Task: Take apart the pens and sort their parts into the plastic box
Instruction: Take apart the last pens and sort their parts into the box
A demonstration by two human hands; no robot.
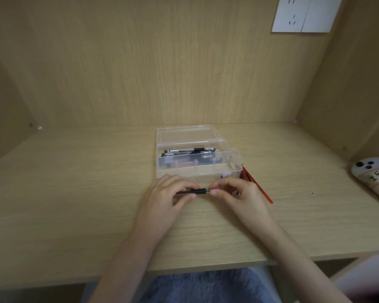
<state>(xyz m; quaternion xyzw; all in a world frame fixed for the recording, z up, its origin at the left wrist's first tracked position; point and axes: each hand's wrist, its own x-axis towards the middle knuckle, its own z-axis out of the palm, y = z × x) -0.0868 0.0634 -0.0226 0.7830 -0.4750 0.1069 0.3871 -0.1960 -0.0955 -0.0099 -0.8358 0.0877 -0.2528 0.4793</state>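
Observation:
A black pen (pixel 199 191) lies level between both hands, just in front of the clear plastic box (pixel 162 171). My left hand (pixel 166 197) grips the pen's barrel. My right hand (pixel 239 195) pinches its metal tip end with fingertips. The box stands open, its lid (pixel 184 133) leaning back. Several pens and pen parts (pixel 190 153) lie in the box's rear compartments. A small purple piece (pixel 224 176) sits in the front right compartment. Red pens (pixel 258 189) lie on the desk by the box's right corner.
A white handheld controller (pixel 374 176) with handwritten marks rests at the desk's far right. A wall socket plate (pixel 304 14) is on the back panel, upper right. The wooden desk (pixel 74 193) is enclosed by side panels; its front edge runs near my forearms.

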